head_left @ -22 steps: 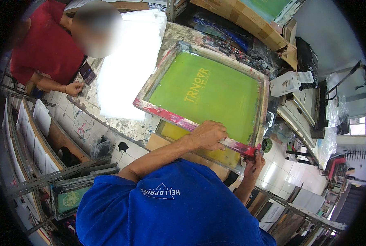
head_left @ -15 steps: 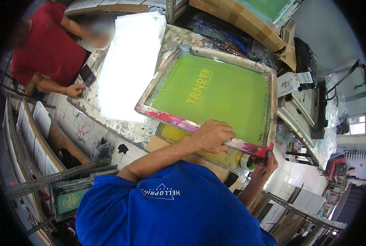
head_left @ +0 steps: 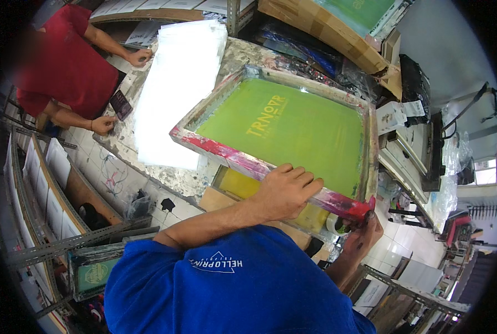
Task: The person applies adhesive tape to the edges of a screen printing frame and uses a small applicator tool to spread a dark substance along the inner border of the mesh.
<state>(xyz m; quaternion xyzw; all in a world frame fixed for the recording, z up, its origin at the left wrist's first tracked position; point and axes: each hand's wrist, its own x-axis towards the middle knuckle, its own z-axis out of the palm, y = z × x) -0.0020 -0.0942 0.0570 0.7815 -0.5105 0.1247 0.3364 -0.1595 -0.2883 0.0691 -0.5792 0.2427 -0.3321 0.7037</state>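
A screen printing frame [head_left: 220, 147] with green mesh [head_left: 315, 139] and yellowish lettering is held tilted over the table. Its paint-stained near rail is streaked pink and red. My left hand [head_left: 293, 192] is closed over the middle of that rail, fingers curled across its top. At the red near right corner, my right hand [head_left: 365, 236] grips the frame from below, with dark stains on its fingers. A roll of tape [head_left: 335, 224] shows just under the rail, beside my right hand. Below lies a second frame with yellow mesh [head_left: 237, 183], partly hidden by the first.
White sheets [head_left: 173, 94] lie on the stained table [head_left: 115, 147] to the left. Beyond them a person in a red shirt [head_left: 70, 61] rests a hand near a dark phone [head_left: 120, 104]. A cardboard box [head_left: 326, 33] stands behind; racks [head_left: 53, 239] line the left.
The green-meshed frame has shifted slightly, its near left corner moving left and its tilt changing. Both my hands have stayed on it. The other person has leaned back, showing a second hand.
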